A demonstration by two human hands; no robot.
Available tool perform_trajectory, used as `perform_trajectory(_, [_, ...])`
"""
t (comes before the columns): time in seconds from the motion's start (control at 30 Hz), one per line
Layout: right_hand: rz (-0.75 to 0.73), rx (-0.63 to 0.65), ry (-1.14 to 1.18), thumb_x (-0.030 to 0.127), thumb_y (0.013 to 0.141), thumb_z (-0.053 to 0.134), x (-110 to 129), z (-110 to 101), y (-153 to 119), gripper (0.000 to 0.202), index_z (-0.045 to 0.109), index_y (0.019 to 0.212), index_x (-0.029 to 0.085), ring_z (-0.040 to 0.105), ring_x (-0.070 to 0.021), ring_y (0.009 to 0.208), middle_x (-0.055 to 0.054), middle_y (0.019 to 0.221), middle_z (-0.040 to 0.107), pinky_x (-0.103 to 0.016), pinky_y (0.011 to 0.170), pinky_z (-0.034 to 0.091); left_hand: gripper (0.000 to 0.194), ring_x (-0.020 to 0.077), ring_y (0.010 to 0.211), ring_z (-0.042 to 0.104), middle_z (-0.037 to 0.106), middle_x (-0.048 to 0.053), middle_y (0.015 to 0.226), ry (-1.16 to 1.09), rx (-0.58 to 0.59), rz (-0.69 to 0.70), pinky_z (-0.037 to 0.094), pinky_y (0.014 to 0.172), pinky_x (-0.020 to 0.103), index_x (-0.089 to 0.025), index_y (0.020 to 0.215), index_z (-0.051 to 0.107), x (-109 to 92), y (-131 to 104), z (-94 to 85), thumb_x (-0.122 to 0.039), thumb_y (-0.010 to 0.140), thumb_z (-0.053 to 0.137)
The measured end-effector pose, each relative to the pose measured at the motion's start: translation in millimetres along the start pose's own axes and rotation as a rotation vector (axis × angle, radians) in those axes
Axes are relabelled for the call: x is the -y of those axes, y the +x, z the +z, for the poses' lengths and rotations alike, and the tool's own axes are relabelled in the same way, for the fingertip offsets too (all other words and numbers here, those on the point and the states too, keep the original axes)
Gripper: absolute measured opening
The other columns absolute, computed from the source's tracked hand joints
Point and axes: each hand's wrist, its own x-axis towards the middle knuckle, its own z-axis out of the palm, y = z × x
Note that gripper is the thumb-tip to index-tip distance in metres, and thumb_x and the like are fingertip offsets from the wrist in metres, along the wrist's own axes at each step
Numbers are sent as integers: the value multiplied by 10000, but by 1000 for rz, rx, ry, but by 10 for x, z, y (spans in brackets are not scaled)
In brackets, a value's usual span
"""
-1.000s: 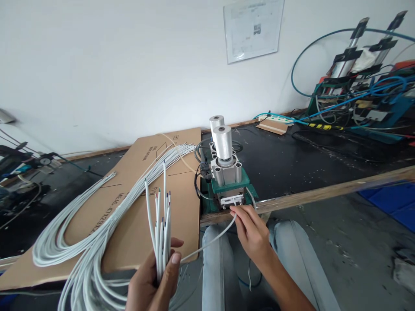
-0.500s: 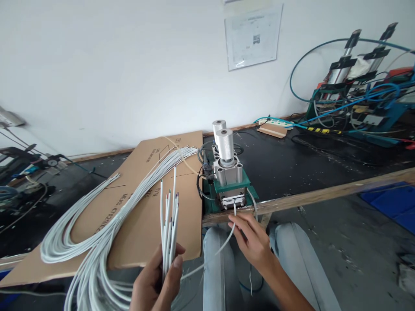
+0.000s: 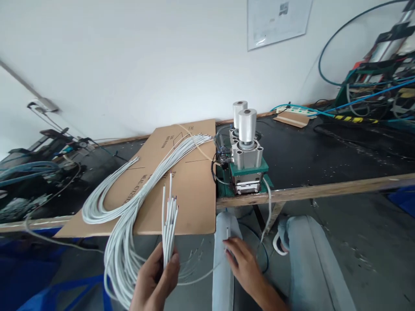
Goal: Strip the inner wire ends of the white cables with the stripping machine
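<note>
My left hand (image 3: 158,276) is closed around a bunch of white cables (image 3: 169,233), their ends pointing up at uneven heights. A few of those ends show dark or coloured tips. Between the fingertips of my right hand (image 3: 243,263) is a single white cable (image 3: 227,233), its end upright above my leg. That cable runs back left toward the bunch. Behind my right hand, at the table edge, stands a small pneumatic machine (image 3: 248,160) with two silver cylinders and a green plate; the hand is apart from it.
Flat cardboard (image 3: 194,207) lies on the black table (image 3: 301,160), bearing a large looped bundle of white cables (image 3: 139,194) that hangs over the front edge. A power strip (image 3: 296,111) and more machines with blue hoses (image 3: 382,65) are at the right. Other equipment (image 3: 35,160) stands left.
My right hand has drawn the cable down and away from the machine's front; its end is now free above my leg. My left hand still holds the bunch. The view has shifted.
</note>
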Motion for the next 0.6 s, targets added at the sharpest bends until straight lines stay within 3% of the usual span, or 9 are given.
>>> perform_trajectory(0.1, [-16,179,-12,44,875,606,158,484,-88,380,622,1234,168,727,-266,925,-101,1006,743,-399,847,613,428,102,516,299,360,-76,583,-25,79,81,267,478,203,-186,776,584,6,15,80,-593,896,639])
perform_trajectory(0.2, [-60,319,-35,9,759,663,293,924,-173,462,675,1196,159,724,-299,871,-124,924,770,-441,885,605,401,115,527,351,408,-69,562,16,115,172,291,517,227,-188,758,576,5,80,188,-544,942,602])
perform_trajectory(0.33, [-39,428,-59,-49,680,656,363,1178,-309,507,709,1134,168,748,-294,858,-75,822,793,-445,970,574,374,139,579,428,476,-46,605,61,82,227,339,577,249,-192,755,582,51,176,244,-508,954,593])
perform_trajectory(0.4, [24,451,-69,-77,684,628,353,1113,-345,525,692,1163,129,747,-326,941,-113,901,799,-484,973,563,372,144,582,437,488,-43,612,68,95,227,341,579,254,-191,757,588,89,215,237,-505,956,591])
perform_trajectory(0.47, [93,470,-54,-92,690,602,329,913,-326,505,680,1155,90,721,-375,1038,-181,1006,781,-525,965,554,375,147,586,441,495,-40,614,71,127,221,338,579,256,-186,761,597,121,249,222,-509,952,598])
perform_trajectory(0.53, [142,488,1,-82,706,589,311,596,-225,467,666,1135,84,695,-387,1089,-214,1092,749,-527,963,552,376,155,613,460,518,-29,638,58,180,220,352,598,258,-185,761,601,135,282,204,-508,953,602])
perform_trajectory(0.6, [170,505,96,-30,808,552,324,214,-37,376,639,1131,140,708,-300,1027,-148,1082,737,-441,922,579,372,168,661,503,561,-9,681,26,244,224,386,644,263,-182,776,617,126,310,189,-498,969,583])
